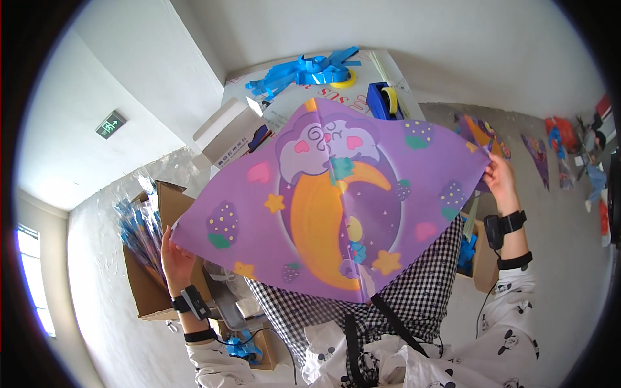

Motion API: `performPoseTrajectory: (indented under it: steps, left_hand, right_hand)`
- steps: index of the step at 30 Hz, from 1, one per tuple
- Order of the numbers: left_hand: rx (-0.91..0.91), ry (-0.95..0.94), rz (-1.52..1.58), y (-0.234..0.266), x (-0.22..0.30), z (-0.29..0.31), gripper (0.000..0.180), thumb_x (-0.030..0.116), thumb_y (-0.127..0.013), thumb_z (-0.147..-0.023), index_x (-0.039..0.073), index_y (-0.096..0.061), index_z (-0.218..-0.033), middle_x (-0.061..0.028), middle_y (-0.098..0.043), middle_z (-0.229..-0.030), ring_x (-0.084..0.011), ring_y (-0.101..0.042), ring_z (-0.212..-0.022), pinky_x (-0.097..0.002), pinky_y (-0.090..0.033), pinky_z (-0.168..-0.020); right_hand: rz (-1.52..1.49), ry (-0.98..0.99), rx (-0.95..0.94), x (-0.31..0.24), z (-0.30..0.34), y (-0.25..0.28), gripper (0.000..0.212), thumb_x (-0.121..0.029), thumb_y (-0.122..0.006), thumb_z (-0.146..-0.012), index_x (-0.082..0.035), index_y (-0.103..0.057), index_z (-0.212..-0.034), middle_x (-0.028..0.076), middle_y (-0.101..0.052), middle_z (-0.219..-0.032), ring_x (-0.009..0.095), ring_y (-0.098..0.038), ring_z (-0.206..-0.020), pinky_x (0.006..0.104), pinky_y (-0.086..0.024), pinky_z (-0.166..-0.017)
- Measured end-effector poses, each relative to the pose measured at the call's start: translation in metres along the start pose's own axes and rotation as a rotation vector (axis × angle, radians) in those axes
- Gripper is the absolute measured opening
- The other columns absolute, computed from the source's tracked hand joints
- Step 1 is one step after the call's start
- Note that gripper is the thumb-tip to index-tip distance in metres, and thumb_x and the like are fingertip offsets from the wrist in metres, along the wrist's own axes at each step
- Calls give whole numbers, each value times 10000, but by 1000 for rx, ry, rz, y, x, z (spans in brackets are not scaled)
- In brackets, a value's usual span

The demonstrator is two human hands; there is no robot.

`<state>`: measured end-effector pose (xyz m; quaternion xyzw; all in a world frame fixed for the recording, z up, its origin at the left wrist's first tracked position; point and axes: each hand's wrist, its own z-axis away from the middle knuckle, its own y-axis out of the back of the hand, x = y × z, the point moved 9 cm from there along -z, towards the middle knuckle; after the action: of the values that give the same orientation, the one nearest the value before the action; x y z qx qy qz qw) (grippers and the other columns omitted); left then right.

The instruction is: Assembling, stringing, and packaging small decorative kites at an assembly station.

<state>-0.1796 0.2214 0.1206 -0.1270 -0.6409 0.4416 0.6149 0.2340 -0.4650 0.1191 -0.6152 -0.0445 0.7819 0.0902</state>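
Observation:
A purple kite sail (259,194) printed with an orange moon, a sleeping cartoon animal, stars and strawberries is spread wide in front of me. My left hand (176,262) pinches its left corner, and my right hand (501,176) pinches its right corner. The sail's top point lies over the table (284,107), while its lower edge hangs above my checkered apron (414,284). A fold line runs down its middle. Both wrists wear black straps with small devices.
Blue ribbon strips (310,70), a yellow tape roll (347,80) and a blue tape dispenser (381,100) lie on the table. An open white box (229,132) stands at its left. A cardboard box (165,207) holds wrapped bundles. Further right are more kites (482,132) and a person (595,174).

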Motion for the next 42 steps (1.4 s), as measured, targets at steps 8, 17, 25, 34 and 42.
performPoseTrajectory:
  steps: [8,17,25,34,42]
  left_hand:
    - [269,141,61,98,-15,-33,296,286,-523,-983,122,-628,-760,39,-622,-636,-44,-559,-519,-160,-425,-441]
    - [387,204,19,156,-16,-64,329,302,-520,-984,72,-673,-804,10,-670,-668,-63,-606,-531,-161,-462,-439]
    - [508,194,-64,183,-19,-87,233,263,-601,-947,79,-644,-811,-7,-691,-757,-100,-664,-651,-196,-555,-547]
    - [746,-357,-726,94,-12,-90,318,163,-563,-970,5,-469,-1229,-158,-579,-1222,-224,-603,-1043,-299,-499,-866]
    - [-250,-157,-1910,-141,-254,-38,778,433,-559,-922,-76,-265,-1432,-243,-328,-1481,-379,-268,-1405,-501,-248,-1130]
  right_hand:
    - [-19,-165,132,41,-57,36,101,-160,-593,-901,-97,-515,-915,31,-598,-783,131,-612,-655,247,-404,-507]
    - [26,-208,121,66,-86,37,82,-169,-593,-900,-118,-534,-928,21,-647,-870,137,-670,-790,231,-433,-533]
    - [44,-271,170,94,-93,38,102,-159,-562,-918,-70,-521,-944,88,-664,-949,173,-685,-802,242,-453,-539]
    - [183,-183,184,106,-67,41,189,-139,-539,-936,-44,-510,-1097,100,-599,-1042,190,-675,-814,268,-491,-557]
    - [1232,930,-765,93,92,-240,420,-76,-605,-872,-74,-517,-1283,120,-540,-1330,299,-516,-1226,399,-416,-1019]
